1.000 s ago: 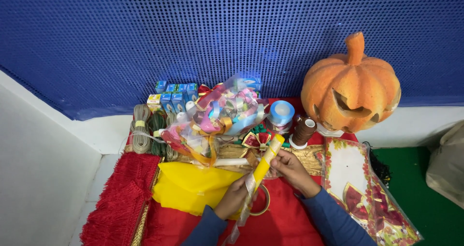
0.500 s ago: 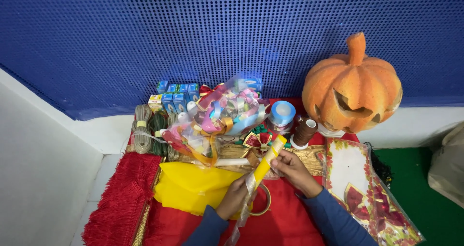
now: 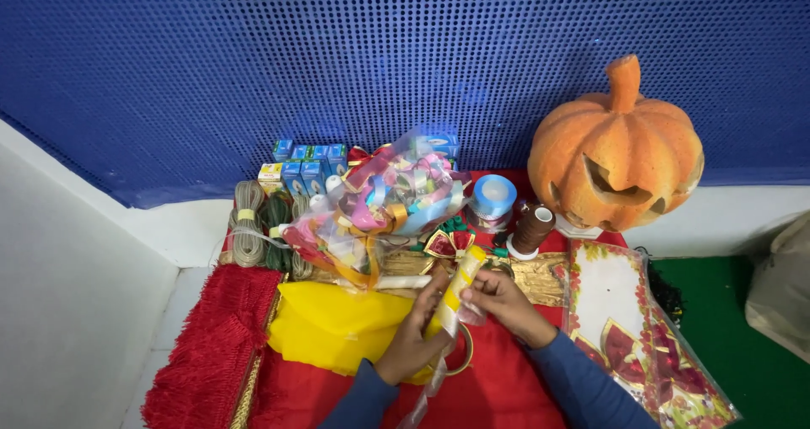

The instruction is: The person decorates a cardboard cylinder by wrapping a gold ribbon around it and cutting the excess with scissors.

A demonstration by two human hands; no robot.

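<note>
Both hands meet near the middle of the red cloth (image 3: 506, 387), closed on a yellow-and-white ribbon strip (image 3: 460, 281) that stands tilted, its top leaning to the right and far. The left hand (image 3: 418, 336) has its grip shut around the lower part of the strip, fingers curled from the left side. The right hand (image 3: 498, 298) pinches the strip from the right, fingertips touching it about midway up. A loose pale tail of the strip hangs down toward the near edge, passing a thin ring (image 3: 462, 357) that lies on the cloth just under the hands.

Compared with a second ago, little has changed: the hands and the strip sit in the same place and at much the same tilt, and the grip of each hand is as tight as before.

Just left of the hands lies a yellow cloth (image 3: 337, 328). Beyond it, a clear bag of coloured ribbons (image 3: 388, 201) rests against the far things: small blue boxes (image 3: 308, 167), cord bundles (image 3: 249, 226) at far left, a blue tape roll (image 3: 494, 197) and a brown thread spool (image 3: 533, 226). An orange carved pumpkin (image 3: 616, 155) stands at far right, and a leaf-patterned packet (image 3: 633, 328) lies on the right.
</note>
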